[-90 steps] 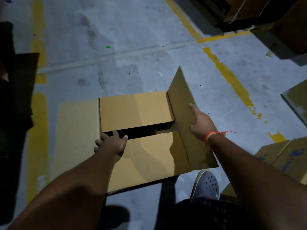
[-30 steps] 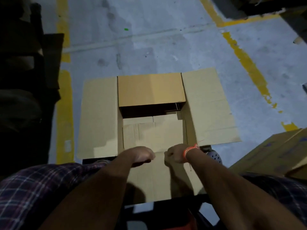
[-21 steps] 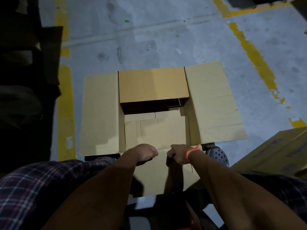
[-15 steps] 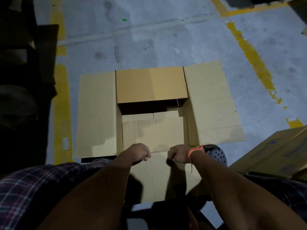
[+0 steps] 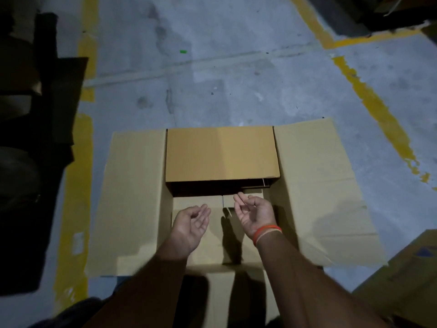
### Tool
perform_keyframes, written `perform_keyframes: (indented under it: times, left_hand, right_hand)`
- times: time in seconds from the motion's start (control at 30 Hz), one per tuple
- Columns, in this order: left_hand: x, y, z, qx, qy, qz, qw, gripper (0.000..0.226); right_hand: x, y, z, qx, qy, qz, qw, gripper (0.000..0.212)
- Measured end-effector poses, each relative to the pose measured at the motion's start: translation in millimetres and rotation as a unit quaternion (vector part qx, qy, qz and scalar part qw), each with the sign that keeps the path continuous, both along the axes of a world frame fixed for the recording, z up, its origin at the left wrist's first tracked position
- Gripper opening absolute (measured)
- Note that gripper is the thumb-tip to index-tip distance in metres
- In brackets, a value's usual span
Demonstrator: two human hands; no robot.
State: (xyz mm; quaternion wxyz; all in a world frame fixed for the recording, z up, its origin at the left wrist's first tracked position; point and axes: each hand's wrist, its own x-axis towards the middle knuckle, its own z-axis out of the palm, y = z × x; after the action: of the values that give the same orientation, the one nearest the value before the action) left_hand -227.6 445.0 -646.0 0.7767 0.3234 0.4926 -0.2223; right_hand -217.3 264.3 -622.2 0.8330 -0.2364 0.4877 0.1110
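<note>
Both hands hover palm-up over the open cardboard box (image 5: pixel 222 157): left hand (image 5: pixel 191 223) and right hand (image 5: pixel 254 213), fingers loosely curled, holding nothing.

nothing legible; the blue print (image 5: pixel 423 252) on the right-hand carton (image 5: pixel 402 282) is blurred.

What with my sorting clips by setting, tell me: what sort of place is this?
Probably a warehouse or packing area: a bare concrete floor with worn yellow painted lines, an open cardboard box on it below the empty left hand and right hand, and another carton at the right edge.
</note>
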Motion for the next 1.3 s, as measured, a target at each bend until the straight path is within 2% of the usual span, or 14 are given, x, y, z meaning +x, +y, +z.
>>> perform_keyframes:
  times: [0.17,0.27,0.37,0.43,0.5,0.57,0.6,0.7,0.77,0.87,0.93,1.1,1.23,1.3]
  left_hand:
    - [58,-15,4,-0.064,-0.08,0.097,0.99,0.048]
    - [99,-18,27,-0.107,-0.229,0.155,0.955,0.019]
    - [146,-13,46,0.062,-0.354,0.046,0.932,0.039]
    - [182,-1,46,0.349,-0.431,-0.13,0.822,0.054]
    - [220,15,38,0.59,-0.436,-0.311,0.604,0.068]
    - [254,34,25,0.668,-0.367,-0.459,0.457,0.079]
    - [264,42,15,0.671,-0.323,-0.517,0.422,0.085]
    - [264,62,-19,0.645,-0.234,-0.626,0.37,0.101]
    - [254,68,-33,0.652,-0.225,-0.639,0.34,0.109]
    - [242,67,-33,0.664,-0.239,-0.616,0.349,0.112]
    - [223,63,-30,0.679,-0.218,-0.594,0.373,0.114]
    - [120,61,-41,0.702,-0.1,-0.533,0.461,0.112]
    - [46,68,-41,0.63,-0.011,-0.542,0.556,0.104]
    - [37,72,-34,0.612,-0.001,-0.545,0.574,0.091]
  right_hand:
    - [55,9,-9,-0.011,-0.022,-0.068,0.997,0.031]
    - [104,-2,12,-0.013,-0.168,-0.095,0.981,0.009]
    - [162,-11,30,-0.167,-0.267,0.017,0.949,0.031]
    - [201,-19,29,-0.38,-0.278,0.186,0.862,0.056]
    - [232,-31,19,-0.58,-0.269,0.364,0.677,0.066]
    - [252,-43,7,-0.667,-0.224,0.506,0.498,0.074]
    - [257,-46,0,-0.67,-0.206,0.549,0.455,0.079]
    - [254,-45,-22,-0.636,-0.163,0.607,0.448,0.095]
    - [243,-41,-34,-0.643,-0.142,0.637,0.401,0.101]
    - [219,-33,-36,-0.713,-0.127,0.606,0.33,0.102]
    - [191,-28,-37,-0.746,-0.135,0.569,0.319,0.1]
    - [66,-19,-62,-0.659,-0.11,0.654,0.353,0.096]
    - [-20,-5,-69,-0.588,-0.065,0.676,0.44,0.093]
    - [-40,5,-65,-0.571,-0.087,0.685,0.444,0.092]
